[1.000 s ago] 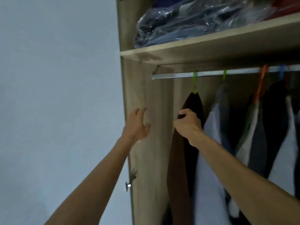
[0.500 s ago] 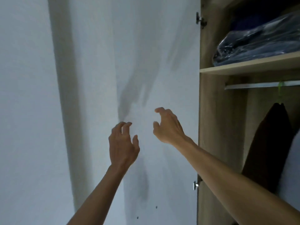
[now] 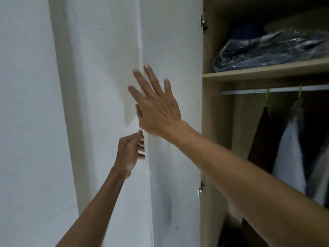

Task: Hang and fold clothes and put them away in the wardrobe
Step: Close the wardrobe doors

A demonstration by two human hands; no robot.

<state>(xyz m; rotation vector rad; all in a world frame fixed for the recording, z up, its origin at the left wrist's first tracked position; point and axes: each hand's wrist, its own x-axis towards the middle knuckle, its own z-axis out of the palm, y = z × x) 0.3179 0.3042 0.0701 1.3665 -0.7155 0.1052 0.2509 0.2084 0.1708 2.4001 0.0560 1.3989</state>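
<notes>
Fingers (image 3: 142, 145) of the left hand (image 3: 129, 152) curl round the free edge of the white wardrobe door (image 3: 174, 122), their tips tucked behind it and partly hidden; the thumb lies on the near side, so the hand grips that edge. Just above it, the right hand (image 3: 156, 111) lies against the door with its fingers straight and spread apart, the two longest reaching across the door's edge. Whether the palm truly presses the panel or only hovers at it cannot be told. Both forearms run out of the bottom of the view.

The door is smooth, flat and matt, with faint dark smudges low on its face. It stands swung out, hinged to the wardrobe frame (image 3: 211, 139) on its right; two small metal hinges show there, one near the top (image 3: 203, 21) and one low (image 3: 200, 188). To the left of the door's edge is a plain pale wall (image 3: 26, 122) with a shadowed vertical band.

Right of the door the wardrobe stands open, its light wood-grain panels squared off. A shelf (image 3: 267, 73) carries a crinkled clear plastic bag (image 3: 267, 50) of dark folded clothes, cut off at the right border. Beneath the shelf a metal rail (image 3: 249, 90) holds green hanger hooks (image 3: 266, 97), and the hung clothes below, a dark brown garment (image 3: 261, 139) and a pale one (image 3: 288, 148), are dim and only partly seen. The wardrobe's lower depth is too dark to make out.
</notes>
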